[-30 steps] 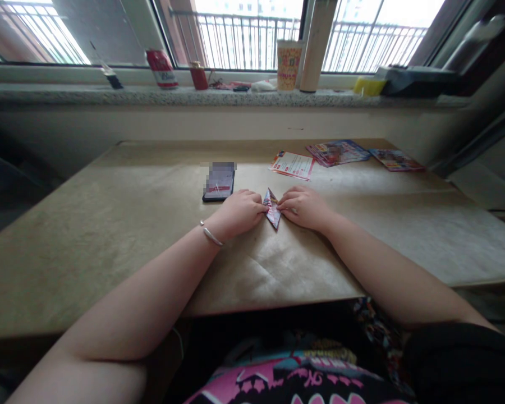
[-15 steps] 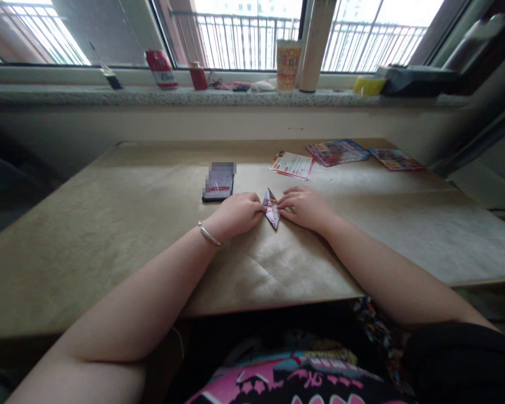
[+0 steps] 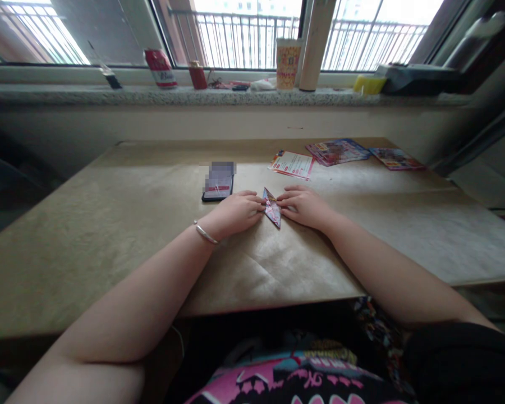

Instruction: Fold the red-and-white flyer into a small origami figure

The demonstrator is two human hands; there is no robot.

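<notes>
A small printed paper (image 3: pixel 272 209), folded into a long diamond, lies on the table between my hands. The fingertips of my left hand (image 3: pixel 240 212) grip its left edge, and a silver bangle circles that wrist. From the other side, my right hand (image 3: pixel 305 206) has its thumb and fingers on the paper's right edge. The undersides of the fingertips are hidden. Just beyond my left hand, a dark phone (image 3: pixel 219 180) rests face up with its screen lit.
A white-and-red printed sheet (image 3: pixel 292 164) and colourful printed booklets (image 3: pixel 339 152) lie at the table's far side. On the windowsill (image 3: pixel 134 96) stand a red can (image 3: pixel 160 68), a patterned cup (image 3: pixel 288 64) and a tall beige cylinder (image 3: pixel 312 62). The table's (image 3: pixel 252 286) near edge meets my body.
The folded paper has turned slightly, its upper tip shifting left and its lower tip right. My left fingers have straightened a little and moved slightly left. The phone and sheets stay put.
</notes>
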